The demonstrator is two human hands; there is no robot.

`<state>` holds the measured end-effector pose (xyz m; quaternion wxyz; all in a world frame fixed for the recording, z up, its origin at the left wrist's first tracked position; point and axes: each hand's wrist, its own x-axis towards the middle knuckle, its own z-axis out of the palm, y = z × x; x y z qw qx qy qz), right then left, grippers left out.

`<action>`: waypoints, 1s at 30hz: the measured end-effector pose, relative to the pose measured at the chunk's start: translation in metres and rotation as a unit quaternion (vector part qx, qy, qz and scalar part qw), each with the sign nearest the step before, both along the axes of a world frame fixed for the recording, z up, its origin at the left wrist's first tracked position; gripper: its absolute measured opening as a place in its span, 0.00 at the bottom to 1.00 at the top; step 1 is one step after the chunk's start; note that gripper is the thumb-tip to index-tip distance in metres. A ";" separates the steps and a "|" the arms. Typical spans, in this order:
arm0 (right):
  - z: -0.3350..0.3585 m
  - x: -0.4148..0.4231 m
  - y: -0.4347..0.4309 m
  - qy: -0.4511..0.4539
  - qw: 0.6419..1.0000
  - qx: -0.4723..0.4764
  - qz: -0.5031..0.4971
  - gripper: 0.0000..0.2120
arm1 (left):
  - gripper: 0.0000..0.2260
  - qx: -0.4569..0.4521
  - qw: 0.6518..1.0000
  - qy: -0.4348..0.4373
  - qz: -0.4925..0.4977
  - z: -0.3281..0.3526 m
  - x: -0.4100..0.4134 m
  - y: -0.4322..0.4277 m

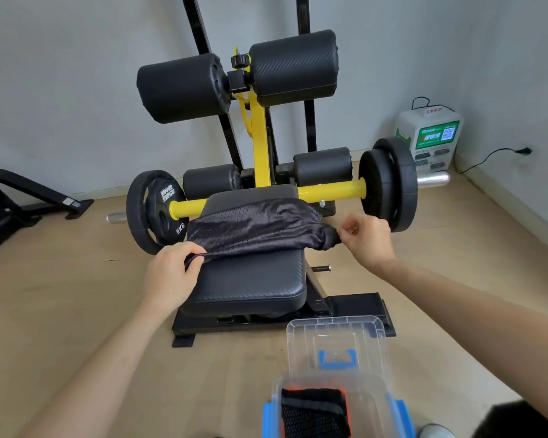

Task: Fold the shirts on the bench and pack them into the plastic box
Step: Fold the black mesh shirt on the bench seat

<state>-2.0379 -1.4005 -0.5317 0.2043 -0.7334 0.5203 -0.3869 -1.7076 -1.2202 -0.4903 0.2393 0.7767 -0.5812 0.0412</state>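
Head view: folded shirt in plastic box

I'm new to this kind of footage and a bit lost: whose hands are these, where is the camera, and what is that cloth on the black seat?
No robot is at work here. This is a single picture from a camera worn on a person's head, looking forward and down at their own bare hands. In front of them stands a gym bench with a black padded seat, a yellow frame and weight plates at the sides. A dark mesh shirt lies across the seat. The left hand grips its left end and the right hand pinches its right end. On the floor, nearer the camera, is a clear plastic box with blue clips, its lid lying back behind it. A folded black and orange garment is already inside.
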 end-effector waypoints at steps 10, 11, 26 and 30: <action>-0.021 -0.001 -0.009 -0.216 0.871 0.428 0.107 0.15 | 0.16 0.010 0.986 -0.008 -0.164 -0.002 -0.058 -0.019; -0.019 0.001 -0.007 -0.232 0.853 0.449 0.130 0.16 | 0.17 0.017 0.984 -0.009 -0.177 -0.003 -0.065 -0.021; -0.021 -0.015 -0.009 -0.359 0.875 0.323 0.028 0.05 | 0.13 0.043 0.992 -0.007 -0.118 -0.007 -0.089 -0.029; -0.029 -0.014 0.001 -0.282 0.871 0.390 0.099 0.15 | 0.12 0.038 0.992 -0.008 -0.117 -0.008 -0.089 -0.029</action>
